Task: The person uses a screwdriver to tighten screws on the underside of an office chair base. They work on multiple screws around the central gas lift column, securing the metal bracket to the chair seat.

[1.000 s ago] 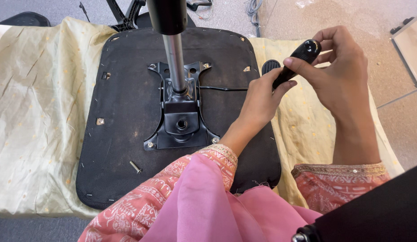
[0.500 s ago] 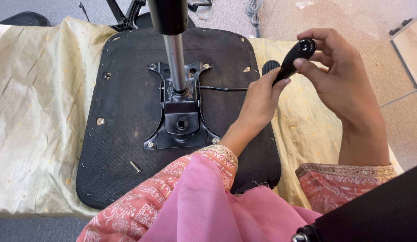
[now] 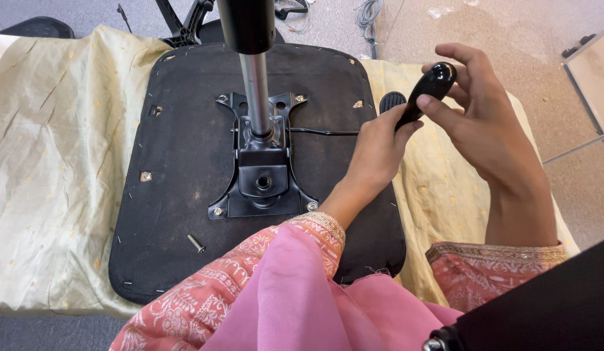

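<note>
An upturned black chair seat (image 3: pixel 185 214) lies on a pale yellow-green cloth (image 3: pixel 55 162) spread over the worktop. At its middle sits a black metal mounting plate (image 3: pixel 263 182) with a silver gas-lift column (image 3: pixel 255 91) rising toward the camera. A thin black cable (image 3: pixel 321 132) runs from the plate toward the seat's right edge, where a small black paddle knob (image 3: pixel 391 101) shows. Beside that edge, above the cloth, both hands hold a black lever handle (image 3: pixel 426 91): the left hand (image 3: pixel 376 153) has its fingers closed around the lower shaft, while the right hand (image 3: pixel 487 127) pinches the rounded upper end between thumb and fingertips. A loose bolt (image 3: pixel 196 243) lies on the seat near its front edge.
</note>
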